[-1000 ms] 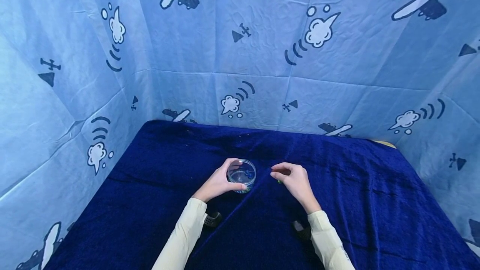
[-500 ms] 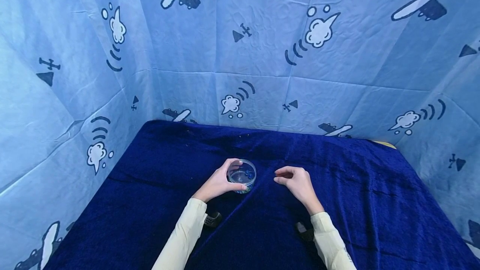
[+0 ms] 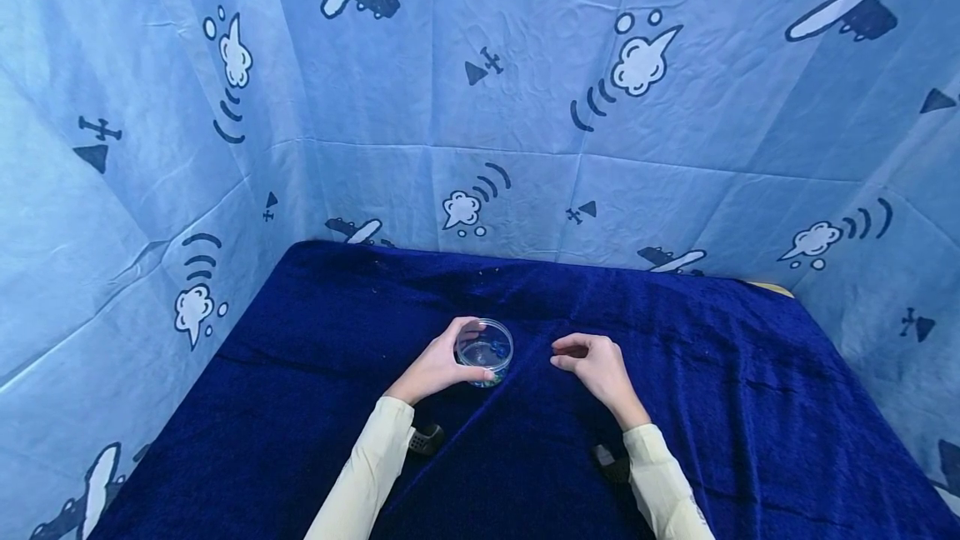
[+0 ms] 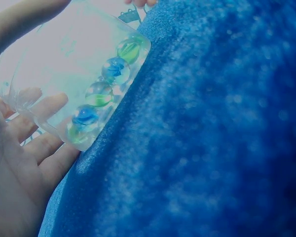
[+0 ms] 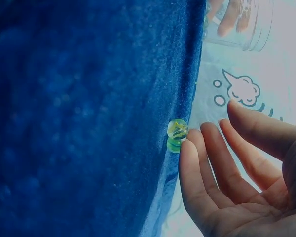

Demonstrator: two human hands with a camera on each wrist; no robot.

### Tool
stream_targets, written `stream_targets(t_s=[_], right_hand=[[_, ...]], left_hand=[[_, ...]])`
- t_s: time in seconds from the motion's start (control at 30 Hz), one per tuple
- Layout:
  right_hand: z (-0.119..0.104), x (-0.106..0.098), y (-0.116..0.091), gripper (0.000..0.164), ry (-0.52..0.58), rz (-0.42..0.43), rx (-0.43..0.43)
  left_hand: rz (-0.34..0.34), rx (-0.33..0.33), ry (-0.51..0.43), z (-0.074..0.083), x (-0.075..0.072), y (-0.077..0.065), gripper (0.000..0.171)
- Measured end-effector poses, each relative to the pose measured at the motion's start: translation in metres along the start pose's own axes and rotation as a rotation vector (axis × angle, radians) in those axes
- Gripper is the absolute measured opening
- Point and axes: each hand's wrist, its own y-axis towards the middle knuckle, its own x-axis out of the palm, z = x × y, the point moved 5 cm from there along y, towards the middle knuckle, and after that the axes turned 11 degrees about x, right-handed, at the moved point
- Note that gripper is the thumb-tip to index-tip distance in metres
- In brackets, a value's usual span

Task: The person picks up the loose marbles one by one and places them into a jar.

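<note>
My left hand grips a clear round jar, thumb on the near side and fingers behind. Several glass marbles with blue and green swirls lie along the jar's bottom in the left wrist view. To the right of the jar, my right hand hovers low over the cloth with bent fingers. A gap shows between its thumb and fingers in the right wrist view, with nothing held. Two marbles, a yellow-green one and a green one, sit on the cloth beside the fingertips. In the head view the hand hides them.
Dark blue velvet cloth with folds covers the table. Pale blue curtains printed with planes and clouds stand behind and at the sides. Dark devices show at both wrists. A yellow edge peeks out at the far right corner.
My right hand has drawn slightly right and nearer to me, and the green marble seen beneath it a second ago is now hidden in the head view. The left hand and jar stay put.
</note>
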Motion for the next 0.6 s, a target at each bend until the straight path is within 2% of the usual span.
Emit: stream_targets(t_s=[0.6], right_hand=[[0.0047,-0.0008,0.0,0.013,-0.041,-0.027,0.015]], left_hand=[[-0.001,0.003,-0.005,0.0004,0.0,-0.001,0.081]])
